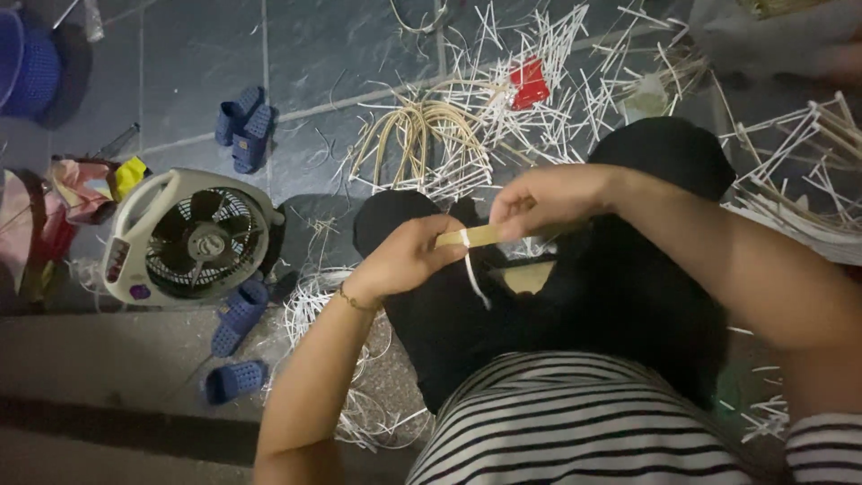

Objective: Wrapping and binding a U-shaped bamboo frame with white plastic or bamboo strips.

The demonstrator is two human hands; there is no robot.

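Dark floor tiles (pixel 206 54) are lying strewn with white offcuts (pixel 539 108) as the left hand (pixel 404 260) and right hand (pixel 539 199) are pinching a flat tan strip (pixel 476 236) between them above the lap. A thin white strand (pixel 471 269) is crossing the strip once and dangling loose, so the binding appears barely begun, while a bent cane bundle (pixel 422 135) and a small fan (pixel 193 235) are sitting beyond.

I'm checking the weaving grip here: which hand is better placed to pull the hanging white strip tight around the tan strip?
Probably the left hand. The white strip hangs right beside its fingertips, wrapped around the tan strip. The right hand pinches the tan strip's far end, steadying it.
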